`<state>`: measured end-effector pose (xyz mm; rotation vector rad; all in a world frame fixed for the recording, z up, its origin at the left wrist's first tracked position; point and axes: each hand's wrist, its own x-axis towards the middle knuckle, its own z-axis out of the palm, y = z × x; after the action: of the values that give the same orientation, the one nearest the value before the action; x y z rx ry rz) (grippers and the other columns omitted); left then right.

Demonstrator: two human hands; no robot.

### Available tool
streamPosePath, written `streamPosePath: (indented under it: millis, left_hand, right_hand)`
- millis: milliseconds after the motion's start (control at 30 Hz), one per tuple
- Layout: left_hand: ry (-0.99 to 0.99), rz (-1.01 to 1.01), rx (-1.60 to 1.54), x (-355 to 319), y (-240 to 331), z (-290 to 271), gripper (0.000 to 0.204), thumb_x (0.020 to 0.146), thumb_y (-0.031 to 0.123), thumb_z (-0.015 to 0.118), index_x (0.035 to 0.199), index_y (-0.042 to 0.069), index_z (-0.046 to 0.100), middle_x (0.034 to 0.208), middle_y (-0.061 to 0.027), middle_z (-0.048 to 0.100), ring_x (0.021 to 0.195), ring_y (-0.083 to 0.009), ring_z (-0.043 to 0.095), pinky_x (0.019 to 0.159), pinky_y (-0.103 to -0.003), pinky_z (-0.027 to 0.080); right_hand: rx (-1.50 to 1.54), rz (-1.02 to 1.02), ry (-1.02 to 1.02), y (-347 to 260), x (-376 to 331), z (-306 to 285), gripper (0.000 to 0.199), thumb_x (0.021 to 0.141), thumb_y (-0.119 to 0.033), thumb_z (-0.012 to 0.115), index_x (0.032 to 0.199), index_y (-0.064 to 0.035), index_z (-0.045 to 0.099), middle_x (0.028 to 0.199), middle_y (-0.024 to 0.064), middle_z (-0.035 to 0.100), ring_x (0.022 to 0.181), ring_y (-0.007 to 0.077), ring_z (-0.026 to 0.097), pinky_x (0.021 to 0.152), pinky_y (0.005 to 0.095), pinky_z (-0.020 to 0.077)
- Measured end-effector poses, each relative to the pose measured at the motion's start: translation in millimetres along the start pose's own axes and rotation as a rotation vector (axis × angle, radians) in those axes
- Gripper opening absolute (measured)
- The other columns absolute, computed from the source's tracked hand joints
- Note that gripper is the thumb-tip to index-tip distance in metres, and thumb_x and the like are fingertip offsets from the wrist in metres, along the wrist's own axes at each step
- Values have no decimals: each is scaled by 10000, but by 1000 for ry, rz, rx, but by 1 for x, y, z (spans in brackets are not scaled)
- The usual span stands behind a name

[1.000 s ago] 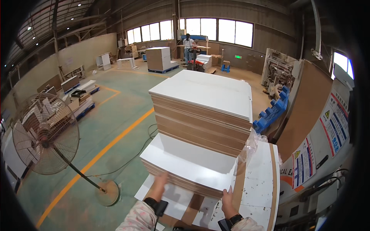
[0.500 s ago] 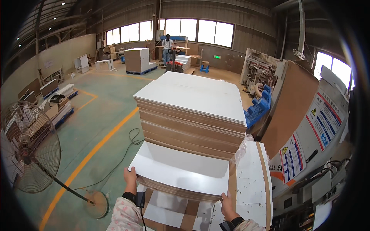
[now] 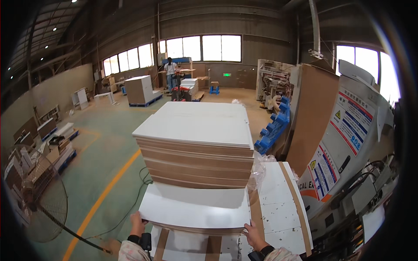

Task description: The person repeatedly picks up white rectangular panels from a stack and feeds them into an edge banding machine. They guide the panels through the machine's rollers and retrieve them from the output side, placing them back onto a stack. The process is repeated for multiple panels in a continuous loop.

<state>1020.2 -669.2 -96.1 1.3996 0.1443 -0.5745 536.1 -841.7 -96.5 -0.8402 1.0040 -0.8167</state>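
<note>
A: Head view. What do my hands hold?

B: My left hand (image 3: 137, 224) and right hand (image 3: 254, 235) each grip a near corner of a white board (image 3: 196, 209), fingers curled under its edge.

A: And beyond?

B: It juts from under a tall stack of boards (image 3: 196, 143); far off stands a person (image 3: 170, 71).

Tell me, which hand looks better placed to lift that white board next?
Neither alone, probably. The left hand grips the flat white rectangular board at its near left corner and the right hand at its near right corner; both seem equally placed for a shared lift.
</note>
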Motion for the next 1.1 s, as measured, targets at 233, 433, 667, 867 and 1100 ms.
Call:
streamPosePath:
  millis: [233,433,667,867,1100]
  left_hand:
    - [-419,246,100,-25,30,6,349,880,338,447,1062,43,495,980,-116,566,881,-228,581,621,-346,500]
    - [-605,257,436,-212,75,-48,514,915,309,442,1307,-9,347,1270,-182,428,1199,-282,374,1001,-391,316]
    - [-556,-116,298,-247,-20,-53,509,924,398,352,1231,-4,417,1112,-156,511,1034,-272,469,900,-392,375]
    - [-901,-243,396,-295,-69,20,489,925,390,358,1209,-2,431,1061,-144,515,980,-263,474,854,-388,386]
    - [-1300,-371,558,-382,-128,101,466,925,380,364,1183,1,446,1001,-130,518,917,-251,480,801,-383,399]
  right_hand:
    - [30,-14,34,4,3,-25,498,824,-166,557,1283,-74,387,1096,67,505,995,173,452,803,374,388]
    - [50,-52,147,28,-15,-25,368,852,-324,553,1017,5,541,918,89,574,813,171,555,714,314,457]
    - [836,49,-293,36,-42,33,444,892,-234,521,1272,-38,396,1144,76,545,993,172,547,881,272,438]
    - [665,245,-3,-2,-74,-6,462,855,-167,577,1255,-12,404,1207,58,509,1046,155,514,899,263,418]
    - [524,64,39,-8,-205,-77,391,902,-328,481,1191,-65,482,1124,106,561,906,178,580,738,300,479]
